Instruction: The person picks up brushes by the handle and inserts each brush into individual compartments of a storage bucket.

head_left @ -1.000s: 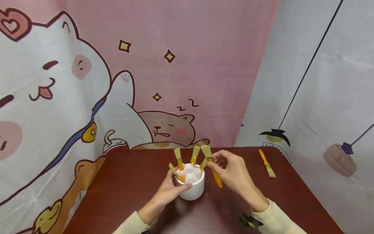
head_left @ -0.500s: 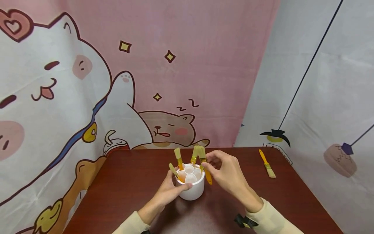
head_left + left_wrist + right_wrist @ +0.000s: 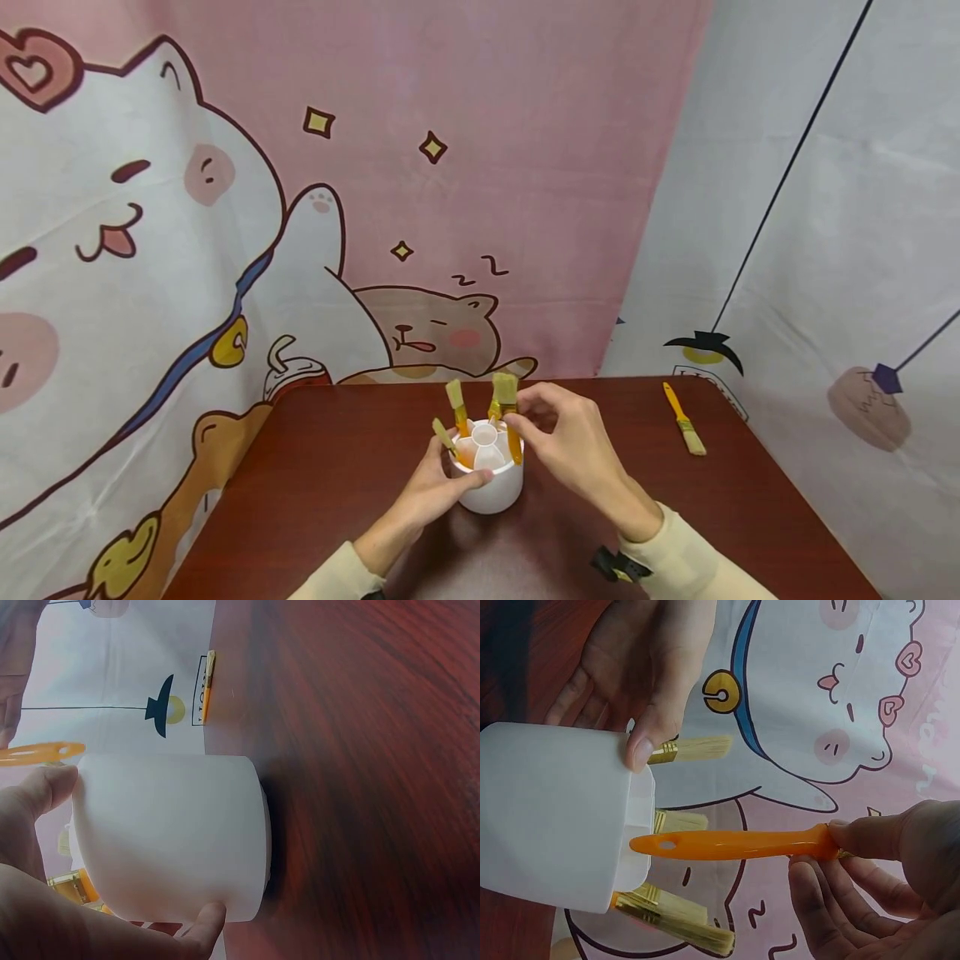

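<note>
A white round brush holder (image 3: 491, 492) with petal-shaped compartments stands upright on the table. My left hand (image 3: 431, 492) grips its side, the thumb at the rim, seen also in the left wrist view. Several paintbrushes, such as one at the back left (image 3: 457, 406), stand in the holder with bristles up. My right hand (image 3: 573, 433) pinches another paintbrush (image 3: 735, 844) near its ferrule, bristles up. In the right wrist view that brush's orange handle points toward the holder's open top, its end by the rim. The right hand covers its ferrule there.
One more orange-handled paintbrush (image 3: 684, 421) lies on the right side of the dark red-brown table (image 3: 330, 467). Behind and beside the table hang printed cloths (image 3: 555, 167) with cartoon cats. A black strap (image 3: 618, 567) dangles by the right sleeve.
My right hand has carried its paintbrush leftward, from beside the holder to over its right rim, the handle turning more upright. The left hand and the holder have stayed put.
</note>
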Tool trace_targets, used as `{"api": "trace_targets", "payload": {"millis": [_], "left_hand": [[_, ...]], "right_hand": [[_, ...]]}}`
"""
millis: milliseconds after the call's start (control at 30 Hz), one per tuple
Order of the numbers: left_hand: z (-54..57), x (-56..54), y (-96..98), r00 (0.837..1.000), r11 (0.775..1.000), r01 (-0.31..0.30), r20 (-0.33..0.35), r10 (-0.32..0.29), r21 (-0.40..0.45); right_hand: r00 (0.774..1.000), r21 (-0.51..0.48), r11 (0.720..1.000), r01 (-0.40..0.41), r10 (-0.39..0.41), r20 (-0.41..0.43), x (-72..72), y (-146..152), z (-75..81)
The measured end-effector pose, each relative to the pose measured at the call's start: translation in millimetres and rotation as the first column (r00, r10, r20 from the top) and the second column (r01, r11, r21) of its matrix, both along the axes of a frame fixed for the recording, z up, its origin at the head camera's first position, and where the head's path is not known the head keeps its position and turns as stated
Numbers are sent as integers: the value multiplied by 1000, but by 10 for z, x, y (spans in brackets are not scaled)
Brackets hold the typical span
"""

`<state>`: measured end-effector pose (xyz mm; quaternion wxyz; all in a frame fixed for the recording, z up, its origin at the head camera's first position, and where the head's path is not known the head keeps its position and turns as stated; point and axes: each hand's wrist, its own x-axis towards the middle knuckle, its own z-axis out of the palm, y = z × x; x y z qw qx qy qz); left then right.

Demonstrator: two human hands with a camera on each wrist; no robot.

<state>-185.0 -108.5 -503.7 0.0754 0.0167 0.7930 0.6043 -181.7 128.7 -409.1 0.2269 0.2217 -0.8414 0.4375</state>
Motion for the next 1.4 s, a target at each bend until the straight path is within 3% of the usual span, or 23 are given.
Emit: {"api": "trace_targets", "payload": {"millis": [533, 1000, 1400], "left_hand": [[-18, -1, 4, 1000, 1000, 4, 3, -4, 6], [-27, -10, -3, 1000, 1000, 10, -7, -10, -5], [-63, -22, -52, 999, 999, 39, -7, -39, 22]], "right_hand": [[999, 4, 999, -39, 39, -18, 6, -96, -112], [985, 36, 987, -158, 160, -67, -96, -106, -402], [972, 148, 977, -157, 179, -152, -142, -83, -623]]}}
